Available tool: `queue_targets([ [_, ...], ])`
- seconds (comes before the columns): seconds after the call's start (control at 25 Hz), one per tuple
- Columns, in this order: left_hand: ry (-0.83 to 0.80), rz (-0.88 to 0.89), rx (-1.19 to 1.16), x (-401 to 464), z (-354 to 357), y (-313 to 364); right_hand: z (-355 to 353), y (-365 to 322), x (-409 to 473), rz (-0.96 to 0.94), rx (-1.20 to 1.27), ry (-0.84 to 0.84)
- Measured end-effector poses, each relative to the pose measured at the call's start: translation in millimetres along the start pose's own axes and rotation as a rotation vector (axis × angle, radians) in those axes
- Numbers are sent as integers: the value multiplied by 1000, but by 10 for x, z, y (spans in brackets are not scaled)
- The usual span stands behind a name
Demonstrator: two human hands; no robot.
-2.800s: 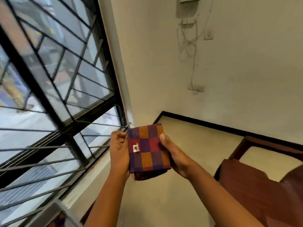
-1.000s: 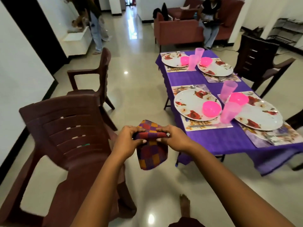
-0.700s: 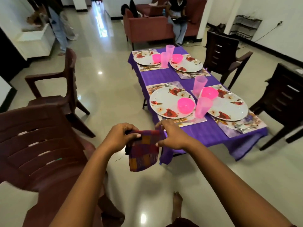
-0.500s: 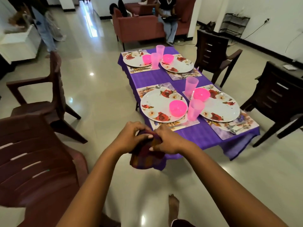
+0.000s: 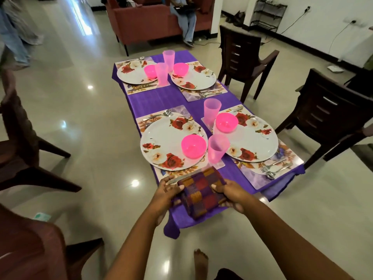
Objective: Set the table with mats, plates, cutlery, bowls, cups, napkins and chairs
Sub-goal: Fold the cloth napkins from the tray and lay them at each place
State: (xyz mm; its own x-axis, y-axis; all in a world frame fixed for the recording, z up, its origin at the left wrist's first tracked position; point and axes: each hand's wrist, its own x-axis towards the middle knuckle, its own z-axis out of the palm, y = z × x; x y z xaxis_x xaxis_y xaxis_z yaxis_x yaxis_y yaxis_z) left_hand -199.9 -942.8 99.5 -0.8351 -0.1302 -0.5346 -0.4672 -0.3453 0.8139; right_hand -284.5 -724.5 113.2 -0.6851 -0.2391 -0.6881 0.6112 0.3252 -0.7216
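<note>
Head view: folded checked purple-orange-red napkin [image 5: 200, 191].

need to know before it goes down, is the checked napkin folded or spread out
Folded: the checked napkin is a compact layered bundle held between left hand and right hand.

From my remote feed: a red sofa [image 5: 141, 21] with 1 seated person [image 5: 186, 19] stands beyond the purple tablecloth [image 5: 159, 99], a black wire rack [image 5: 268, 14] lines the far wall, and another person [image 5: 14, 37] crosses the glossy floor [image 5: 90, 138] at left.
</note>
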Motion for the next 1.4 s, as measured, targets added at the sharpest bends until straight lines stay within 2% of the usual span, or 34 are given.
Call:
queue_targets([
  [0.12,80,50,138,296,304,-205,-172,140,209,34,-42,78],
  [0.28,176,102,467,529,460,-369,-296,300,474,-30,-119,128],
  [0.48,299,142,801,550,569,-452,-320,499,587,-174,-463,178],
  [0.6,370,396,1140,440,703,-489,-272,541,566,-311,-557,317],
  [0.68,337,547,1218,382,828,-522,-315,511,565,-337,-553,394],
  [0.72,300,554,1249,375,875,-542,-365,503,572,-338,-539,401],
  [0.84,125,389,1475,426,875,-656,-545,513,525,-311,-486,387],
  [0.92,55,384,1632,461,752,-735,-622,558,437,-297,-469,416],
  [1.04,25,274,1735,547,661,-842,-642,706,263,-295,-461,470],
  [1.12,-3,274,1791,586,653,-862,-622,825,128,-281,-452,492],
  [1.32,-19,422,1719,416,929,-633,-662,1069,-313,-225,-412,597],
  [1.4,-61,600,1744,261,1126,-624,-683,1220,-595,-175,-353,670],
])
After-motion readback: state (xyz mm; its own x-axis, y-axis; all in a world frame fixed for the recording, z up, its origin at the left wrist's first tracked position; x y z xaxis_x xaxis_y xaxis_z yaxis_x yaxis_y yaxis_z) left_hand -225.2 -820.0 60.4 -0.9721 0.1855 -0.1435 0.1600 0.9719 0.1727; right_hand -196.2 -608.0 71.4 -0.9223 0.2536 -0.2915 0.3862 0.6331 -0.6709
